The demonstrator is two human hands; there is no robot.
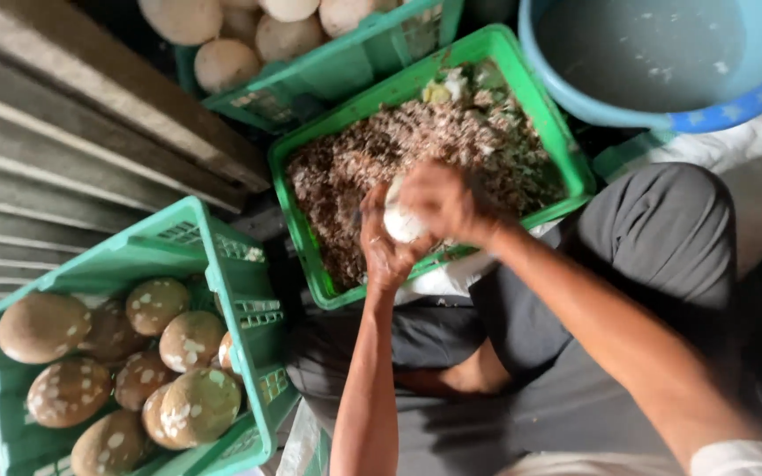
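Head view shows the pale ball pinched between your two hands, right over the near rim of the peel crate. Your left hand cups it from below, your right hand closes over the top; both sit clamped on it, equally near. Its long axis is hidden by your fingers. The spotted brown balls lie well apart in the left crate; the blue tub is cut off at the top.

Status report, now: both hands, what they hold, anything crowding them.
Left hand and right hand both grip one white peeled ball. Held over the green crate of brown peelings. Blue tub beyond, apart; nothing crowds the hands.
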